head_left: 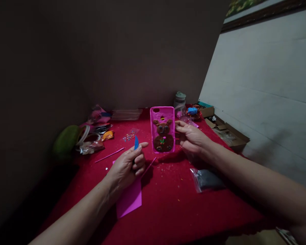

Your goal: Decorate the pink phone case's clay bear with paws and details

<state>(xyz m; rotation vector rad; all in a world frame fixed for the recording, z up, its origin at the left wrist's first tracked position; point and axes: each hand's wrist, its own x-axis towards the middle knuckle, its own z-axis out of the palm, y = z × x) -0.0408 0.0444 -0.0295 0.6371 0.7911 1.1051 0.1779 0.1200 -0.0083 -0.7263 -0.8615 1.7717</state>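
Observation:
A pink phone case [155, 131] with a brown bear figure [163, 142] on its face stands upright above the red cloth. My right hand [191, 137] holds the case by its right edge. Just left of the case, my left hand [132, 161] is closed around a blue pointed tool [136, 142], its index finger stretched towards the case. Beneath my left hand lies a pink sheet [129, 200]. A thin pink stick [149, 166] shows beside my left fingers, partly hidden.
Another pink stick [109, 155], small gems [129, 135], an orange packet [107, 135] and white rings [84, 134] lie left. A bagged dark block [209, 179] sits at right. Behind are a bottle [180, 98], blue clay [192, 111] and a cardboard box [234, 136].

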